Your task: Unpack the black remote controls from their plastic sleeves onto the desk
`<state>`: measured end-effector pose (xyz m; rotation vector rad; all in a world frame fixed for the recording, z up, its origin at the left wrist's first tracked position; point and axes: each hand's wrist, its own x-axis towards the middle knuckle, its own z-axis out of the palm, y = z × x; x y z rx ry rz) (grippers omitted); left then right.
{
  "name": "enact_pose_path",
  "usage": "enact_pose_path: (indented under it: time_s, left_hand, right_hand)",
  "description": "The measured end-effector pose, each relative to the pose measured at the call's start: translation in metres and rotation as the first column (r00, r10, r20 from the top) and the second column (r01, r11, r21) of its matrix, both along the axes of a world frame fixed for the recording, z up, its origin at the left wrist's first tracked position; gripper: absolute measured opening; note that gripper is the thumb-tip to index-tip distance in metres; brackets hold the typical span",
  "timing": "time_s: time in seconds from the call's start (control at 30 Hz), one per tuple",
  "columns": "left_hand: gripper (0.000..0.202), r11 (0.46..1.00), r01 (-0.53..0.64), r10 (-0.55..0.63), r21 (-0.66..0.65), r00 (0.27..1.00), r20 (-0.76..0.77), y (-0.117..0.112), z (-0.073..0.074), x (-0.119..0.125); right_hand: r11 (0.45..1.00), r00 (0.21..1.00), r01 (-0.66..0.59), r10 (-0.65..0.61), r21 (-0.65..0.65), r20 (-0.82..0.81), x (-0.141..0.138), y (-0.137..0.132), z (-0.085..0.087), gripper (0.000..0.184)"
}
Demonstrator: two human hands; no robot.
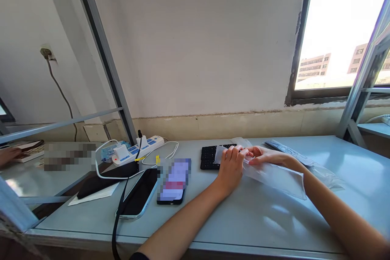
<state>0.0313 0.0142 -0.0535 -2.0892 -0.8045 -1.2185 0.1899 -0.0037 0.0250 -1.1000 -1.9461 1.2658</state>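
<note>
A clear plastic bag (pixel 282 180) stretches between my hands and out to the right over the table. My left hand (pixel 230 168) has its fingers bent and closed on the bag's left end. Close beside it, my right hand (pixel 265 156) pinches the same bag with thumb and fingers. Partly under the bag and my left hand lies a flat black piece with a grid of small cells (pixel 209 158); its right part is hidden. Behind my right wrist rests a dark patterned packet (pixel 286 149) with clear plastic around it.
Left of my hands lie a phone with a lit, blurred screen (pixel 173 183) and a dark-screened phone (pixel 141 193). A white power strip (pixel 143 148) with cables sits behind them, near a black pouch (pixel 106 178). Metal frame posts (pixel 102 48) flank the table (pixel 243 227). Another person's hand (pixel 9 155) shows far left.
</note>
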Motion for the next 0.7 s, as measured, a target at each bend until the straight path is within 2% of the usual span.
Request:
enact_pose_path:
  time_s: [0.1, 0.23, 0.3, 0.37, 0.47, 0.53, 0.63, 0.7]
  left_hand:
    - [0.038, 1.0, -0.006, 0.006, -0.023, 1.0, 0.025, -0.001, 0.002, 0.001]
    - [0.037, 1.0, -0.005, 0.005, -0.006, 0.999, 0.053, -0.005, 0.005, 0.003]
    - [0.034, 1.0, 0.028, -0.028, -0.009, 0.999, 0.039, -0.007, 0.007, 0.003]
    - [0.028, 0.997, 0.067, -0.067, -0.03, 0.998, 0.003, -0.008, 0.007, 0.004]
    - [0.018, 0.99, 0.096, -0.104, -0.103, 0.992, -0.076, -0.008, 0.007, 0.004]
    - [0.014, 0.984, 0.097, -0.114, -0.151, 0.987, -0.114, -0.008, 0.007, 0.003]
    - [0.01, 0.973, 0.102, -0.138, -0.207, 0.977, -0.165, -0.008, 0.009, 0.002]
    - [0.008, 0.962, 0.1, -0.155, -0.254, 0.966, -0.206, -0.009, 0.011, 0.002]
  right_hand:
    - [0.989, 0.982, 0.061, -0.084, -0.136, -0.167, -0.002, -0.002, 0.003, 0.041]
    - [0.95, 0.882, 0.284, -0.313, -0.133, -0.352, 0.005, 0.005, 0.006, 0.033]
    - [0.903, 0.817, 0.411, -0.427, -0.128, -0.388, 0.01, 0.011, 0.005, 0.029]
    - [0.831, 0.733, 0.541, -0.54, -0.126, -0.414, 0.014, 0.018, 0.003, 0.028]
    - [0.754, 0.653, 0.647, -0.626, -0.116, -0.427, 0.017, 0.023, -0.003, 0.031]
    - [0.758, 0.674, 0.647, -0.621, -0.086, -0.4, 0.019, 0.025, -0.007, 0.032]
    - [0.809, 0.773, 0.588, -0.567, -0.016, -0.286, 0.024, 0.027, -0.015, 0.032]
    - [0.822, 0.809, 0.569, -0.556, 0.017, -0.19, 0.027, 0.03, -0.02, 0.032]
